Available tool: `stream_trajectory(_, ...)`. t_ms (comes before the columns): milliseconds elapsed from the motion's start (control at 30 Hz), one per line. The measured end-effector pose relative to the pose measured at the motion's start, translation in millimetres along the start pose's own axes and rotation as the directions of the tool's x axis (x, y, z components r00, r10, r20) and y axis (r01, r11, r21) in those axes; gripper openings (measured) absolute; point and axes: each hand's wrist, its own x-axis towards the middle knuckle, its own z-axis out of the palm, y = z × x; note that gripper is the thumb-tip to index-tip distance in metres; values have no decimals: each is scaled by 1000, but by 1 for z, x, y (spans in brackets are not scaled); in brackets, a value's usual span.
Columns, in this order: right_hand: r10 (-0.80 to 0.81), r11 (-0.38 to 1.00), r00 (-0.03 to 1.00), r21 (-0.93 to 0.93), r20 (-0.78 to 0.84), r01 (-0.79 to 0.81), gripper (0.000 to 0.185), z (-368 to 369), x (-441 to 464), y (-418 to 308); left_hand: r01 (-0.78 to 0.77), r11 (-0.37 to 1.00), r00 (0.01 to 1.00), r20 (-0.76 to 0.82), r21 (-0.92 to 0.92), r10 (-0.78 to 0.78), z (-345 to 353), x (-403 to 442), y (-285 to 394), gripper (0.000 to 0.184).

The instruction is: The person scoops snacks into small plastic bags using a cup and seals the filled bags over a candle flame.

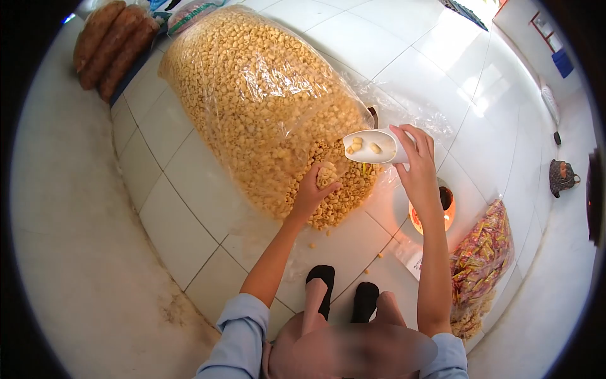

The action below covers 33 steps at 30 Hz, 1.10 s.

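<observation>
A large clear plastic bag full of small yellow puffed snack pieces lies on its side, its mouth toward me. At that mouth my left hand is closed around a handful of snack pieces. My right hand grips a white scoop, which is held sideways above the spilled edge of the snacks. A few pale pieces rest inside the scoop. Something small, yellow and green shows just under it; I cannot make out what it is.
An orange glowing container with a dark opening stands behind my right forearm. Beside it lies a clear bag of red and yellow packets. Brown bagged goods sit at the far left. Loose pieces dot the tiled floor near my feet.
</observation>
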Motion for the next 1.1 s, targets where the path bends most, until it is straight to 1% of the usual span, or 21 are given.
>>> stream_trajectory(67,-105,984,993,-136,52,112,59,-7,5,-11,5,1000,1000,7,6,-5,1,3,1,40)
stream_trajectory(100,-107,984,993,-136,52,113,59,-6,7,-15,12,1000,1000,14,14,-12,1,4,2,40)
stream_trajectory(167,-195,950,978,-234,74,207,57,-5,8,-22,-11,1000,1000,10,13,11,2,6,4,40)
stream_trajectory(233,-207,947,975,-234,75,219,56,-5,9,-30,-34,999,999,6,14,34,1,6,8,40)
stream_trajectory(300,-217,945,973,-232,77,230,56,-3,10,-34,69,997,997,30,-31,-68,-1,5,10,41)
stream_trajectory(333,-245,934,967,-251,67,254,56,-2,10,-35,70,997,997,30,-30,-69,-2,5,6,41)
stream_trajectory(400,-272,922,961,-269,58,277,56,-1,11,-36,-61,996,998,8,72,61,-3,8,1,41)
stream_trajectory(433,-273,920,960,-277,58,278,55,-1,11,-37,-60,996,998,8,71,60,-4,8,0,41)
stream_trajectory(533,-266,921,963,-285,35,265,55,-1,12,-35,-4,1000,1000,30,0,4,-5,7,2,43)
stream_trajectory(600,-259,926,966,-283,12,251,55,3,13,-25,92,990,996,29,-104,-90,-5,4,6,46)
stream_trajectory(667,-86,951,995,-302,-51,66,53,20,9,2,138,976,990,6,-170,-139,-11,0,5,47)
stream_trajectory(700,-55,937,998,-345,11,56,51,36,-1,25,175,956,983,-13,-236,-183,-14,-1,4,49)
stream_trajectory(733,-23,921,997,-387,68,48,50,55,-11,49,172,957,984,-11,-232,-179,-17,-3,4,49)
stream_trajectory(800,28,932,987,-361,157,31,47,89,-40,78,196,967,974,-85,-161,-211,-24,-8,-2,47)
stream_trajectory(833,27,934,987,-357,156,30,47,99,-50,79,196,968,974,-86,-156,-211,-28,-8,-5,47)
stream_trajectory(900,144,925,981,-371,131,-86,46,120,-70,79,265,964,964,-28,-22,-266,-36,-12,-12,46)
stream_trajectory(933,154,926,979,-366,136,-95,46,132,-76,80,276,961,961,-25,-16,-277,-37,-15,-10,46)
stream_trajectory(1000,87,967,991,-247,103,-59,53,148,-82,79,334,943,941,-61,-11,-334,-36,-14,-7,46)
stream_trajectory(1033,141,971,976,-215,167,-104,53,153,-83,75,335,942,941,-56,-9,-335,-35,-13,-8,46)
stream_trajectory(1067,144,971,976,-216,165,-106,53,155,-83,73,296,955,954,-47,-11,-296,-34,-13,-7,46)
stream_trajectory(1100,188,978,971,-125,150,-170,56,159,-82,71,255,967,966,-41,-13,-255,-34,-12,-6,46)
